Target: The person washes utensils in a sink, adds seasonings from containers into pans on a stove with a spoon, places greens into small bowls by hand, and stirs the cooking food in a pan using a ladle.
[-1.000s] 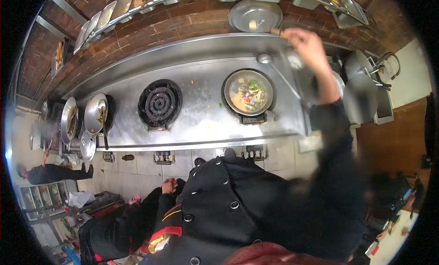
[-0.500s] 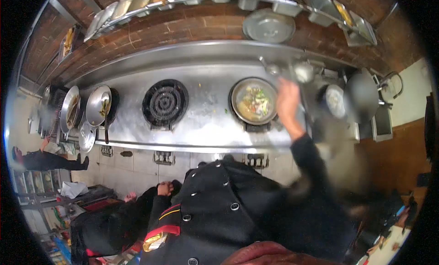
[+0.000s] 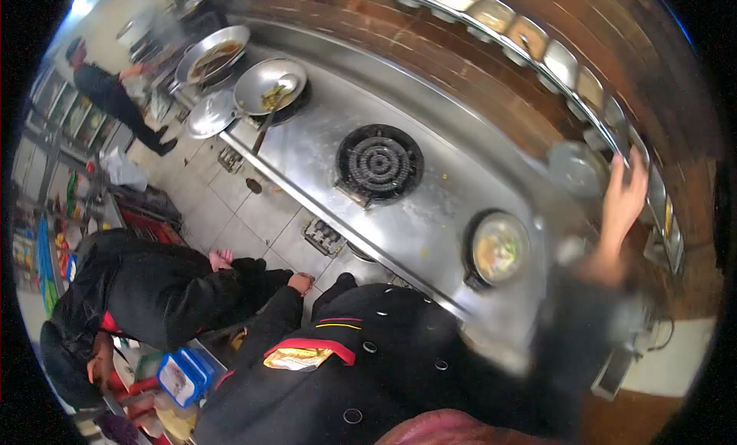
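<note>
My right hand is raised beside the rail of the shelf of metal containers, its fingers apart and nothing visible in them. Below it a round grey lid or dish rests against the brick wall. My left hand hangs low at my side with its fingers curled; whatever it may hold is hidden. In front of me a pan of food in liquid with green pieces sits on the right burner. Left of that pan is a bare black burner.
Two woks, one with greens and one with brown liquid, stand at the far left beside a round lid. A co-worker is close on my left; another person stands farther back. A blue-rimmed container lies low left.
The view has swung left and tilted. My right hand went from the wall side down near the pan, then up to the shelf rail. The stick-like item seen in it at first is no longer visible.
</note>
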### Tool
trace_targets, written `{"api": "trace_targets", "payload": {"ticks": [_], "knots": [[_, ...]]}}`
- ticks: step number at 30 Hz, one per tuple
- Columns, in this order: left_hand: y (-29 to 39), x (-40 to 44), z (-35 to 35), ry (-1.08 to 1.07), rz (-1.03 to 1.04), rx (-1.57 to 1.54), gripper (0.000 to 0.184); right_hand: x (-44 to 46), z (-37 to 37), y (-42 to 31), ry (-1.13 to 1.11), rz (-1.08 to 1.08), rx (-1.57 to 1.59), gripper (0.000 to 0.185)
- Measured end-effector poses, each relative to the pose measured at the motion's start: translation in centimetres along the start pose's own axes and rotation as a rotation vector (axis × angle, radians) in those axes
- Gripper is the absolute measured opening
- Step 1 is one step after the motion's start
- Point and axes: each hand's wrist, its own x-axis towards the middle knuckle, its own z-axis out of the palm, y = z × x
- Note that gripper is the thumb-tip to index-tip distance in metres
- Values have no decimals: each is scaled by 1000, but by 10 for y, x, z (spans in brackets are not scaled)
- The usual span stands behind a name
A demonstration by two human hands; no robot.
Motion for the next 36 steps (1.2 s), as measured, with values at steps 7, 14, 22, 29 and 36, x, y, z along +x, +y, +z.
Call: {"api": "trace_targets", "payload": {"ticks": [7, 14, 22, 29, 36], "knots": [[-23, 32, -44, -192, -835, -1231, 23, -245, 50, -67, -976, 249, 300, 26], [-126, 79, -172, 581, -651, -1760, 32, -432, 39, -96, -1290, 556, 463, 33], [-129, 124, -415, 793, -502, -1998, 56, -457, 18, -106, -1085, 592, 306, 39], [-86, 160, -444, 672, -464, -1940, 25, -502, 13, -96, -1177, 788, 316, 43], [-29, 143, -456, 628, -104, -2484, 38, -440, 22, -127, -1463, 613, 400, 41]]}}
